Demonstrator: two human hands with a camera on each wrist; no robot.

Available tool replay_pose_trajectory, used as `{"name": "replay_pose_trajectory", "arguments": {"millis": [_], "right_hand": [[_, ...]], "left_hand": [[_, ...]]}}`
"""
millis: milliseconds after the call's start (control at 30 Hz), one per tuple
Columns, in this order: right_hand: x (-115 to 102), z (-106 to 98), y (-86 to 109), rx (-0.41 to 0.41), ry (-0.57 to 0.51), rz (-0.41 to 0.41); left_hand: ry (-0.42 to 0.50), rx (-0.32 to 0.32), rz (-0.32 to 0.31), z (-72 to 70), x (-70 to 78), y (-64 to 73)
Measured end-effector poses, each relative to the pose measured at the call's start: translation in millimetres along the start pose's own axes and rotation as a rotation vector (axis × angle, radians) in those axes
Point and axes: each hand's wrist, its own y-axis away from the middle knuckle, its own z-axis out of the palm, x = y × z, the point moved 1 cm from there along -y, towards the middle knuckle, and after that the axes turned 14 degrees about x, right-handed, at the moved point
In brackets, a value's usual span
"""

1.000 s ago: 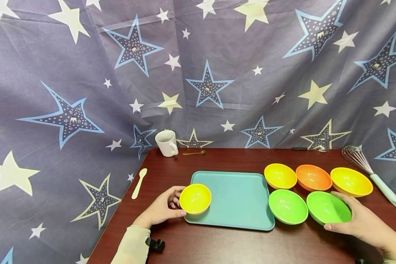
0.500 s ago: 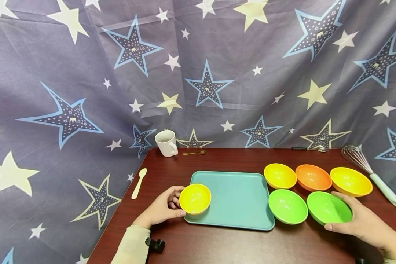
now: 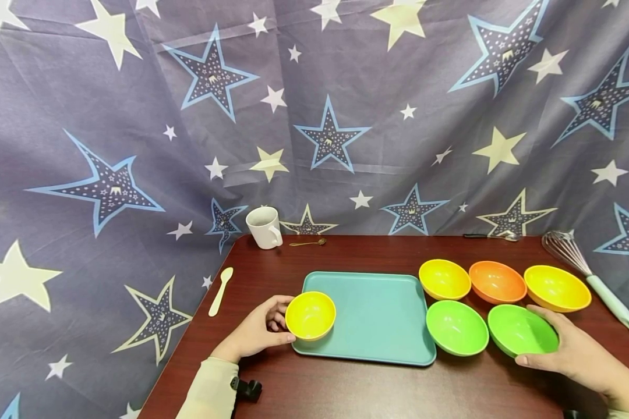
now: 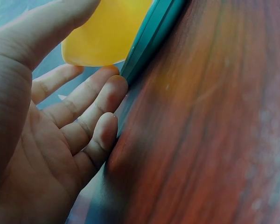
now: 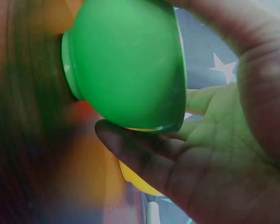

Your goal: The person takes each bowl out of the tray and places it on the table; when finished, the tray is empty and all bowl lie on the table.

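Note:
In the head view a small yellow bowl point(image 3: 310, 316) sits on the left end of a teal tray point(image 3: 367, 355). My left hand point(image 3: 259, 329) holds this bowl from the left, thumb at its near side and fingers round the far side. The left wrist view has the fingertips point(image 4: 115, 86) right at the bowl's wall and the tray's edge. At the right, my right hand point(image 3: 571, 349) grips the right-hand green bowl point(image 3: 521, 330), thumb at the front and fingers behind. The right wrist view shows that bowl's foot close to the tabletop. A second green bowl point(image 3: 457, 329) stands beside it.
Behind the green bowls stand a yellow bowl point(image 3: 444, 280), an orange bowl point(image 3: 498, 282) and a larger yellow bowl point(image 3: 557, 289). A whisk point(image 3: 603, 291) lies at far right. A white mug point(image 3: 264, 228), a small spoon point(image 3: 308, 242) and a cream spoon point(image 3: 221, 291) are at left.

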Motion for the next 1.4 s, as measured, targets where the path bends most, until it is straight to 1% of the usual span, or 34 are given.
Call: {"name": "replay_pose_trajectory", "arguments": {"millis": [167, 300, 533, 700, 833, 1067, 1233, 1400], "right_hand": [[-2.4, -0.8, 0.1, -0.007, -0.008, 0.008], [-3.2, -1.4, 0.7, 0.001, -0.016, -0.006], [2.4, 1.3, 2.3, 0.008, -0.042, -0.018], [3.5, 1.9, 2.5, 0.016, -0.041, -0.026], [3.4, 2.0, 3.3, 0.016, -0.058, -0.025], [4.3, 1.7, 4.5, 0.014, -0.068, -0.028], [4.3, 2.1, 5.0, 0.050, -0.075, -0.042], [0.4, 0.2, 2.5, 0.140, -0.103, -0.059]], "left_hand": [[-0.009, 0.005, 0.001, 0.3, -1.2, -0.5], [-0.014, 0.008, 0.001, 0.2, -1.4, -0.7], [-0.014, 0.011, 0.002, 0.4, -0.9, -0.7], [-0.015, 0.011, 0.004, 0.8, -2.3, -1.2], [-0.009, 0.012, 0.012, 1.1, -3.3, -1.1], [0.019, 0.015, 0.036, 1.4, -0.6, -0.3], [0.028, 0.016, 0.029, 1.7, 1.9, 0.0], [0.010, 0.015, 0.026, 1.7, 3.4, 0.0]]}}
